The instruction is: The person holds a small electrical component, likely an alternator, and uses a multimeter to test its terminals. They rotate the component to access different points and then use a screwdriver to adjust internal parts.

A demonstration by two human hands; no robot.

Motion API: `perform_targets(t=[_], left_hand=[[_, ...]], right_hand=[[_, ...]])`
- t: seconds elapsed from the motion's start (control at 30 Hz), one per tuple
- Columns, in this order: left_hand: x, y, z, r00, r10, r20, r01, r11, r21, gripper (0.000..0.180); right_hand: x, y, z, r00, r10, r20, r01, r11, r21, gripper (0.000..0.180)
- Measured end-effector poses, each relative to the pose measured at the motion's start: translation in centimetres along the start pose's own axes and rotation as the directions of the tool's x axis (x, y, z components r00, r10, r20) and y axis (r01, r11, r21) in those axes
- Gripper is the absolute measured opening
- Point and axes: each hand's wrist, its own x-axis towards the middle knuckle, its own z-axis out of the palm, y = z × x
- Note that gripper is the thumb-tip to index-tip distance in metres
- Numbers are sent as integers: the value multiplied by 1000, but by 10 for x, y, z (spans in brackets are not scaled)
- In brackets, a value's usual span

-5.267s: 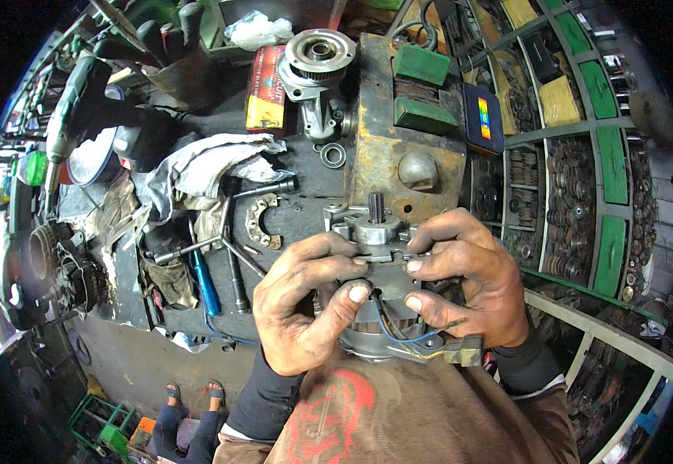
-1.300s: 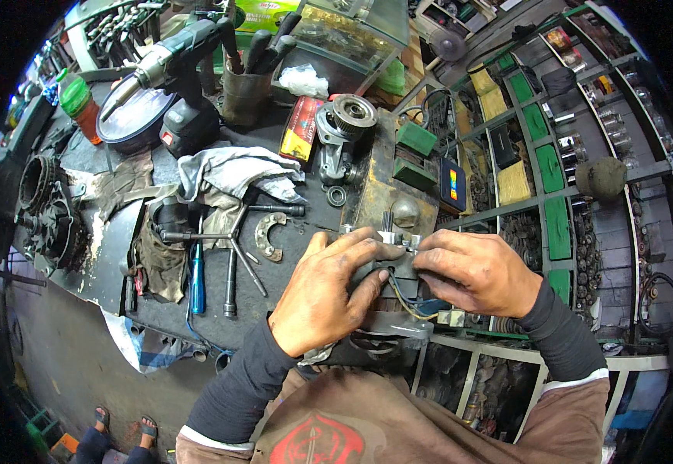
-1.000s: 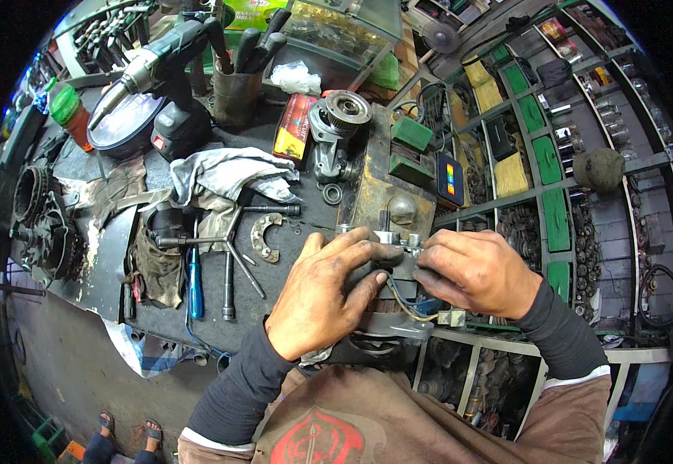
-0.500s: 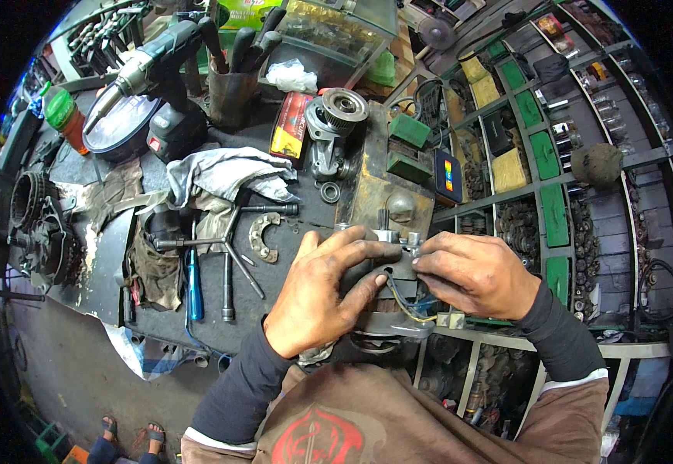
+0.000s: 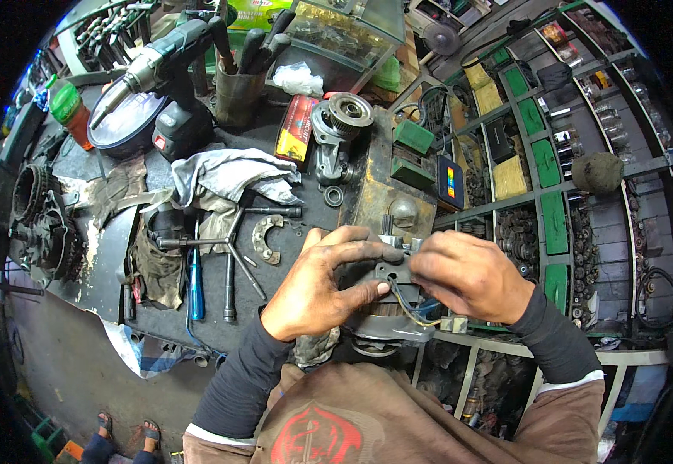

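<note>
In front of me is a grey metal motor-like part [image 5: 393, 329] with a dark block on top, a splined shaft [image 5: 387, 224] at its far end and several wires leading to a pale connector [image 5: 453, 324]. My left hand [image 5: 317, 282] closes on its left side, thumb by the wires and forefinger across the top. From the right, my right hand [image 5: 471, 274] bends its fingers together at the block's edge. Whatever those fingertips hold is hidden.
Left of the hands lie a lug wrench [image 5: 228, 247], a blue screwdriver [image 5: 196, 284], a curved metal piece [image 5: 265, 238] and grey rags [image 5: 236, 175]. A power drill [image 5: 166, 69] and a geared metal assembly [image 5: 332, 135] stand farther back. Shelves [image 5: 557, 220] with green bins fill the right.
My right fingers have curled in more and blurred slightly at the block. The left thumb and fingers have shifted a little, showing more of the block. The whole view has shifted slightly.
</note>
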Motion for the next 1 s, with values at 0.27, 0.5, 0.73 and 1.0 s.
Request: perform_targets(t=[0.27, 0.5, 0.73, 1.0], left_hand=[[3, 6, -7, 993, -77, 94, 79, 997, -20, 43], [2, 5, -7, 990, -98, 106, 98, 995, 5, 45], [2, 4, -5, 991, -106, 83, 106, 994, 6, 45], [1, 2, -6, 992, -85, 90, 86, 996, -5, 43]], right_hand=[[-5, 3, -3, 999, -2, 46, 2, 1000, -11, 26], [0, -3, -3, 998, 15, 65, -3, 984, -176, 20], [5, -3, -8, 996, 9, 89, 3, 991, -133, 22], [-5, 3, -2, 1000, 14, 23, -14, 1000, -16, 25]])
